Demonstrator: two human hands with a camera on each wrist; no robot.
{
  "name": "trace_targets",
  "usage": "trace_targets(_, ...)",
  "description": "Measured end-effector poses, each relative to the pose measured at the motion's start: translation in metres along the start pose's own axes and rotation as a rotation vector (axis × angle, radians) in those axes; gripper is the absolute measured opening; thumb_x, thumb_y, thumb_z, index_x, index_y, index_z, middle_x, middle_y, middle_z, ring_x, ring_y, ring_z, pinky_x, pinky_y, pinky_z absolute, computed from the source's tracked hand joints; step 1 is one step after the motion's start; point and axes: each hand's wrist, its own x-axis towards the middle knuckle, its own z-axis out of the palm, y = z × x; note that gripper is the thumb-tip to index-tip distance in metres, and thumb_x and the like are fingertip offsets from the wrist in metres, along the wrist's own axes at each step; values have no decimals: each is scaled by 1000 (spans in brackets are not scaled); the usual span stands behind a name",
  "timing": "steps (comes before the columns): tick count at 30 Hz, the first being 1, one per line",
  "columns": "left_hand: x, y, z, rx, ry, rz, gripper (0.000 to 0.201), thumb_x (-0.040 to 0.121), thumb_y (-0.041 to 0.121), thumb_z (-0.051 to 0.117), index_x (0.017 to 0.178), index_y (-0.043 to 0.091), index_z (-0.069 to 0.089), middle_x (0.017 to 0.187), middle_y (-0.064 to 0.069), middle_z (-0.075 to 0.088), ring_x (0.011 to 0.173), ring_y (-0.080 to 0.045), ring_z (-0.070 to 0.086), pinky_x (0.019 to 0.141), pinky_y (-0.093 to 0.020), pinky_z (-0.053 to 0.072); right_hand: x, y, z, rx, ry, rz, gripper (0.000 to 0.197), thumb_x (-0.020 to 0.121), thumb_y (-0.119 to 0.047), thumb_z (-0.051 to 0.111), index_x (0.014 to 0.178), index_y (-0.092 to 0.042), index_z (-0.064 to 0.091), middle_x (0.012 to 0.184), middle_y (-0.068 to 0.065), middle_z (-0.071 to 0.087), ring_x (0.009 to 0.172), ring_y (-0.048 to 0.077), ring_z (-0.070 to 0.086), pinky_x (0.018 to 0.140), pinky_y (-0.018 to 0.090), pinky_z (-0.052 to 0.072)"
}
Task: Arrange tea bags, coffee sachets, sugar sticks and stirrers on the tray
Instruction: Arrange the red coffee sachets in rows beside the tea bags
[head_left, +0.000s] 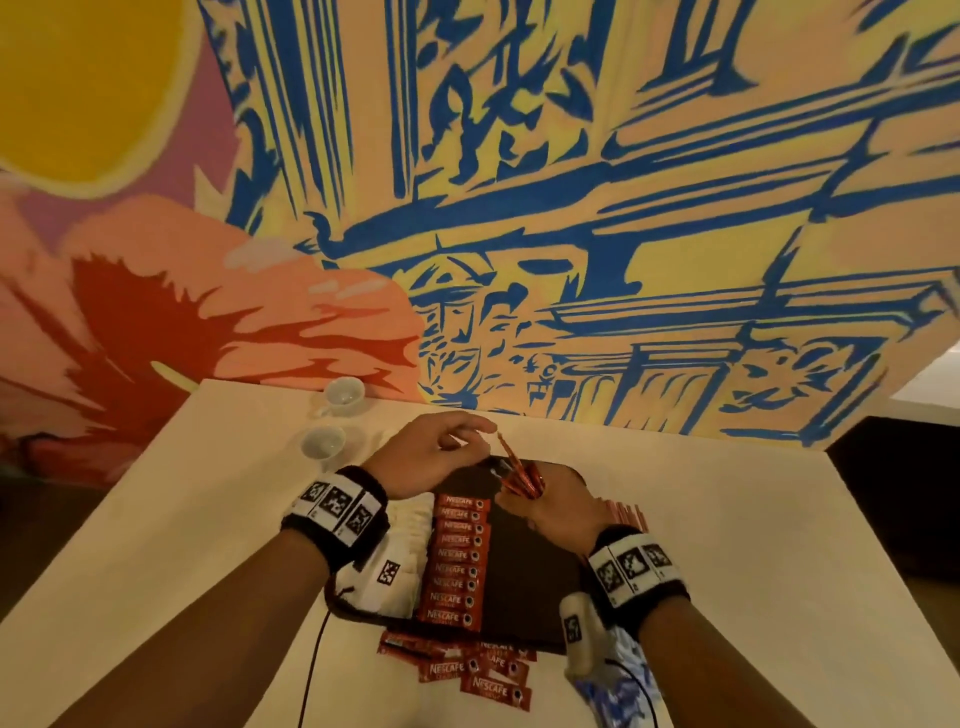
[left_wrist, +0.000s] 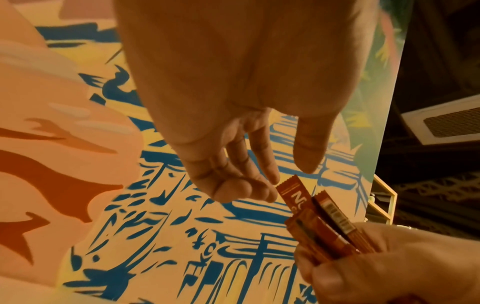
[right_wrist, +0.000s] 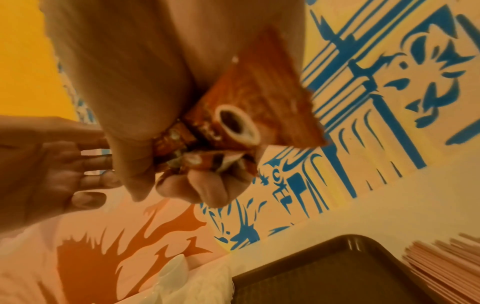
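Observation:
A dark brown tray lies on the white table, with a neat column of red Nescafe coffee sachets along its left part. Above the tray's far end my right hand grips an upright bundle of coffee sachets, seen close in the right wrist view. My left hand hovers just left of the bundle. Its fingertips touch the top edge of one raised sachet, while the thumb stays apart from it. White packets lie on the tray's left side, partly hidden by my left wrist.
Loose coffee sachets lie on the table in front of the tray. Pink sticks are piled right of the tray. Two white cups stand at the far left. A painted wall rises behind the table.

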Motion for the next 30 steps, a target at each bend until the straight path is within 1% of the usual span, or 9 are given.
trace_targets(3, -15, 15, 4, -2, -15, 30, 29, 92, 35, 70, 121, 36, 65, 104, 6, 71, 92, -19, 67, 84, -28, 53, -10, -14, -3, -81, -51, -77, 21, 93, -28, 71, 82, -36, 55, 70, -12, 60, 55, -10, 56, 58, 11, 39)
trace_targets(6, -24, 22, 7, 53, 11, 82, 17, 93, 34, 70, 110, 34, 71, 99, 7, 73, 91, -16, 67, 88, -32, 54, -17, -22, -7, -118, -97, -126, 22, 93, -27, 72, 81, -35, 55, 71, -12, 59, 57, -12, 55, 60, 13, 37)
trace_targets(9, -31, 32, 7, 27, 97, 112, 8, 93, 27, 70, 101, 26, 74, 89, 5, 74, 84, -13, 67, 79, -25, 53, -18, -22, -13, -114, -80, -122, 18, 90, -34, 74, 83, -26, 60, 73, -8, 61, 61, -1, 56, 65, 25, 45)
trace_targets(12, -37, 44, 2, -86, 165, 103, 8, 95, 19, 68, 102, 16, 71, 83, -5, 75, 73, -16, 67, 66, -19, 49, -17, -16, -20, -112, -47, -85, 20, 91, -39, 72, 87, -21, 63, 75, -5, 62, 66, 11, 58, 71, 37, 51)
trace_targets(15, -45, 50, -4, -165, 223, 128, 11, 96, 15, 66, 105, 10, 69, 89, -7, 76, 78, -20, 70, 67, -23, 53, -17, -10, -26, -132, -6, -75, 23, 94, -42, 67, 89, -20, 64, 78, -3, 64, 70, 14, 58, 75, 39, 50)
trace_targets(19, -56, 56, -7, -317, 302, 120, 16, 92, 15, 69, 102, 4, 71, 92, -11, 75, 84, -27, 72, 72, -28, 56, -20, -12, -33, 125, 118, 16, 34, 96, -46, 63, 81, -16, 59, 60, -6, 49, 53, 13, 45, 60, 37, 42)
trace_targets(23, -59, 50, -8, -363, 323, 125, 12, 90, 5, 70, 102, 2, 68, 87, -18, 72, 81, -30, 72, 72, -30, 55, -30, -23, -41, 594, 69, 44, 50, 95, -57, 58, 107, -9, 69, 65, 1, 52, 50, 13, 37, 48, 28, 31)
trace_targets(26, -58, 47, -7, -370, 317, 119, 12, 90, 3, 70, 102, 2, 67, 85, -20, 71, 80, -31, 72, 71, -31, 56, -30, -27, -45, 609, -40, -5, 48, 91, -53, 67, 104, -8, 72, 72, 11, 59, 48, 14, 35, 47, 27, 29)
trace_targets(30, -53, 44, -5, -363, 270, 95, 21, 89, 4, 71, 109, 6, 66, 86, -14, 74, 80, -29, 72, 71, -31, 56, -23, -32, -45, 571, -71, -34, 37, 84, -32, 81, 99, 0, 72, 56, 4, 42, 44, 15, 33, 44, 28, 29)
